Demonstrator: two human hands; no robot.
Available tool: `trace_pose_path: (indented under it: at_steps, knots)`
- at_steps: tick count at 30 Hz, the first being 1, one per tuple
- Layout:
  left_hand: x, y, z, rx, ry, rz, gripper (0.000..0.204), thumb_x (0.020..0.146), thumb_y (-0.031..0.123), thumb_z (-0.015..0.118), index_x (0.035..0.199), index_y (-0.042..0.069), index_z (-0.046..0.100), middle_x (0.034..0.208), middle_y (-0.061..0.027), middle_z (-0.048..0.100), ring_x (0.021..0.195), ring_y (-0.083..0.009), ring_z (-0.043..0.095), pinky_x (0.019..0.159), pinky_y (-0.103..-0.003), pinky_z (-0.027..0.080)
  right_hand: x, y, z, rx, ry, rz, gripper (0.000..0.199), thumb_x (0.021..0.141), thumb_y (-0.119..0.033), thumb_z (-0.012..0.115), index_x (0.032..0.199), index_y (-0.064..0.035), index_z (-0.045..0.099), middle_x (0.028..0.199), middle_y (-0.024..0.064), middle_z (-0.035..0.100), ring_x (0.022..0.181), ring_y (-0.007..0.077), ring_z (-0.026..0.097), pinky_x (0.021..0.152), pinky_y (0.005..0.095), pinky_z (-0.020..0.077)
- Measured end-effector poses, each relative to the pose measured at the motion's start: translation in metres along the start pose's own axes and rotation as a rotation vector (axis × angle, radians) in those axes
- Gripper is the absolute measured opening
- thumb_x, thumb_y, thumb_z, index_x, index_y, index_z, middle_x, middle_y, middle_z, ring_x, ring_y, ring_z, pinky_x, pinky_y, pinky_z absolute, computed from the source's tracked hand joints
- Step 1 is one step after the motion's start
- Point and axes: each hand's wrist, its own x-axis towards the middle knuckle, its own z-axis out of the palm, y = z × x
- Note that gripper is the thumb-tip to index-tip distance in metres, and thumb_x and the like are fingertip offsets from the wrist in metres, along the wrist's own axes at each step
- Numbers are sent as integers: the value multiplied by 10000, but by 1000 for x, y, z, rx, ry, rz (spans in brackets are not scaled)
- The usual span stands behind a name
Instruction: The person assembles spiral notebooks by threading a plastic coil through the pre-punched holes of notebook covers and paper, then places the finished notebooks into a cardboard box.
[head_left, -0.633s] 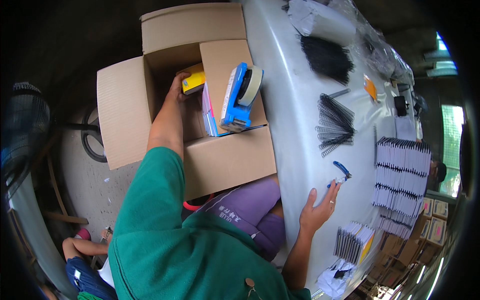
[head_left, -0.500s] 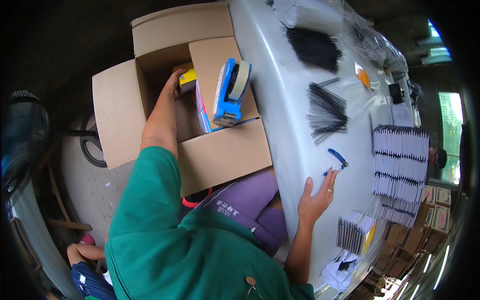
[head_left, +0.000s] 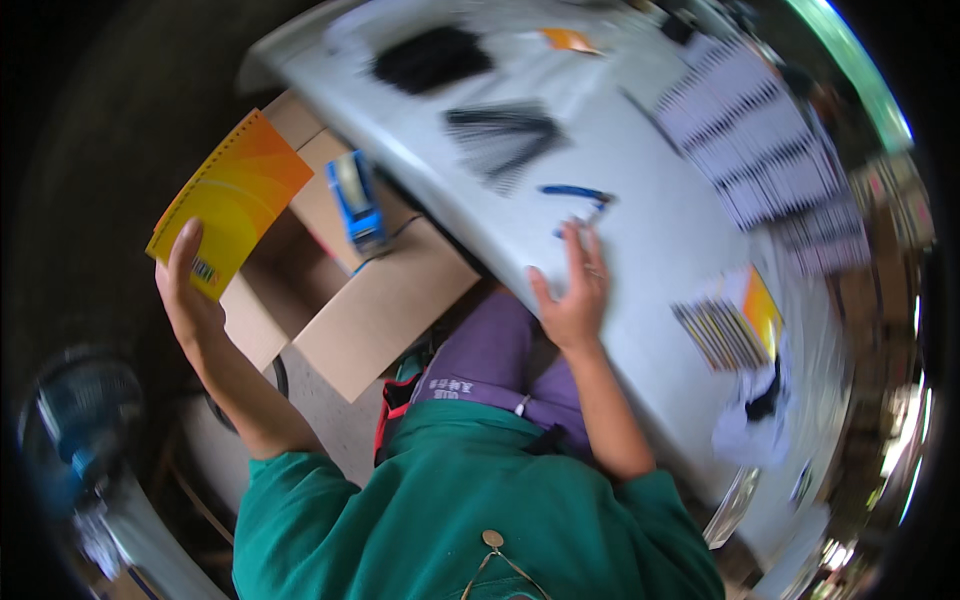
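gripping a yellow-and-orange notebook (head_left: pixel 235 195) in the left hand (head_left: pixel 190 300), up at the left, raised over the side of an open cardboard box (head_left: pixel 385 310), with the thumb across the cover and the other fingers lost behind it. blocking the view of the box's left side, too. can't tell one copy from several in that grip, or see the back cover. lined along one edge with dark dots, too soft to call coil or bare holes. peering into the box: mostly shadow. smeared by blur, the fanned-out dark coils (head_left: pixel 500 140) on the table (head_left: pixel 655 400).

now to the angle: tilted, running lengthwise from lower left to upper right, quite steeply. showing the front cover to the camera, pointing the orange end up and right, the yellow end down by the thumb, with the dotted long edge on the upper left.

over to the right hand (head_left: pixel 578 300): gripping nothing, spread over the table, fingertips at the blue-handled pliers (head_left: pixel 572 191), covering part of the lower handle. touching or just above? can't tell. also spotted, on the box's cardboard: a blue tape dispenser (head_left: pixel 358 205).
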Motion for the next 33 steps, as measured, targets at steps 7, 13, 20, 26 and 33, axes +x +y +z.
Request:
trace_pose_path:
  at_steps: [7,13,20,26,33]
  knots:
    - [0,-62,315,-248,-971,-384,332,856,234,538,1127,46,575,1113,-98,599,1039,-198,545,918,-307,396,-33,3,-56,342,76,-46,369,784,-116,626,1147,-81,569,1008,41,651,1045,220,538,900,366,408]
    - [-11,-116,476,527,-1318,-528,854,653,623,658,1178,-33,508,1138,-161,577,1084,-302,511,938,-368,390,-75,26,-113,406,58,255,371,806,-56,576,1174,-38,534,993,55,668,987,207,581,873,331,407]
    - [-72,-68,453,521,-1322,960,611,738,306,703,1233,22,486,1253,-187,499,1177,-285,475,968,-336,387,-71,46,-115,953,193,583,420,861,-99,549,1258,-13,442,1090,149,610,1053,258,560,913,368,421]
    - [-92,-46,360,570,-1323,1188,367,705,-10,552,1062,60,601,1001,-84,647,837,-235,637,705,-335,510,-48,68,-115,2106,216,1047,444,930,-255,462,1282,9,400,1237,168,495,1094,253,532,930,364,438]
    - [-37,-67,332,748,-1116,777,432,798,235,652,1175,55,544,1101,-186,577,1059,-326,533,927,-394,384,-44,70,-113,1093,60,578,293,882,-105,524,1152,9,532,1084,136,605,977,166,579,888,308,446]
